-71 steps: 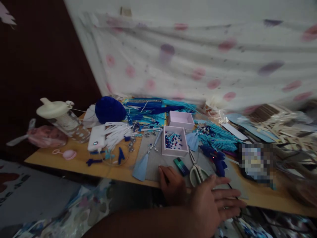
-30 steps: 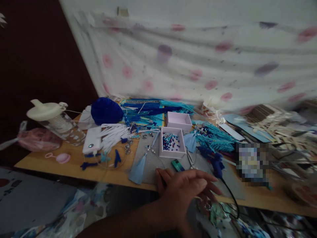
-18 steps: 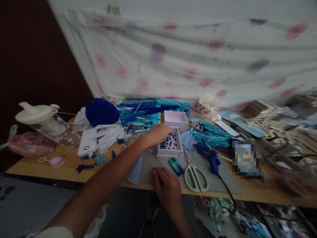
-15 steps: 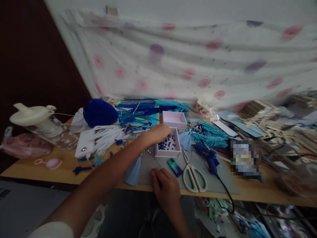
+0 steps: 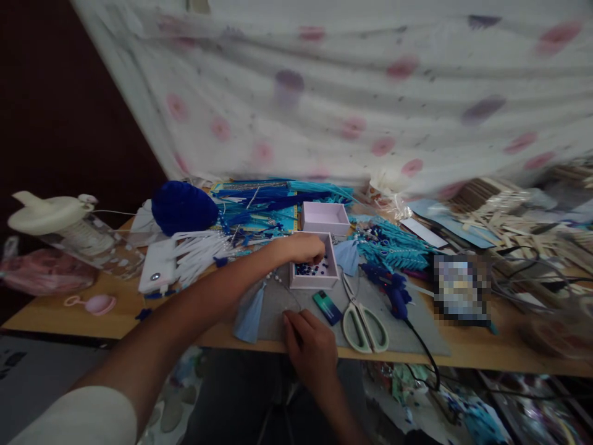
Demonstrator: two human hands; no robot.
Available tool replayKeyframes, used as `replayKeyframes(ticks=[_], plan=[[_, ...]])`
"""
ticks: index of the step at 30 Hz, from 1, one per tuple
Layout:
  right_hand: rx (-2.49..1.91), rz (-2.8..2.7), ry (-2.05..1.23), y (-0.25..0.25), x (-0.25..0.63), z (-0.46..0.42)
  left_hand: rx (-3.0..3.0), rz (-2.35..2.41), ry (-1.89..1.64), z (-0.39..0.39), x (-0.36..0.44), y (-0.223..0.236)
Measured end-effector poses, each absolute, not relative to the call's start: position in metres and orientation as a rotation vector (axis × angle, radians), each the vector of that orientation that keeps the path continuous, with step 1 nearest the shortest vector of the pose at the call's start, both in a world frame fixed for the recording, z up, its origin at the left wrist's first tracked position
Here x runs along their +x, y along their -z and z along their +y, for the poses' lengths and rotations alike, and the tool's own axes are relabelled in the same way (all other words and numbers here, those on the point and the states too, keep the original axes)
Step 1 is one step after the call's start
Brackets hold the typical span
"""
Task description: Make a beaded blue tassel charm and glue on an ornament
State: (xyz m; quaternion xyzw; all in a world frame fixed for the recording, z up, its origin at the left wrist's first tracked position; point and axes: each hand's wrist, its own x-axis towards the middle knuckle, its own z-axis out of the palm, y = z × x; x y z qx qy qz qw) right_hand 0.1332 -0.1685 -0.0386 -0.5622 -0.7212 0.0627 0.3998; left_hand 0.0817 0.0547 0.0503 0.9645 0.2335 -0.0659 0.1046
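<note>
My left hand (image 5: 306,248) reaches into a pale pink box (image 5: 314,282), its fingers bent down and pinched together. Small dark blue beads (image 5: 312,269) lie on the box floor below the fingertips; whatever those fingers hold is hidden. Lower down, at the table's front edge, my right hand (image 5: 311,343) is closed with thumb and forefinger together. A thin cord (image 5: 291,295) with a few pale beads along it runs down to that grip. To its left lies a light blue tassel (image 5: 250,315). A green and blue packet (image 5: 327,308) rests just beyond the knuckles.
Right of the box are green-handled scissors (image 5: 365,327) and a blue glue gun (image 5: 391,290) with its black cable. A second pink box (image 5: 325,217) stands behind. Turquoise tassels (image 5: 393,247), white strips (image 5: 204,250) and a clear bottle (image 5: 92,241) surround the grey mat (image 5: 417,337).
My left hand has moved slightly right and deeper over the beads in the box. My right hand stays in place. The whole view has shifted a little.
</note>
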Motion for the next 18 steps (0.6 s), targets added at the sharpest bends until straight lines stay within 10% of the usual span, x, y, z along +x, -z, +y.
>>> replayKeyframes(ticks=[18], plan=[[-1.410, -1.833, -0.177, 0.041, 0.134, -0.168, 2.575, 0.599, -0.483, 0.045, 0.030, -0.086]])
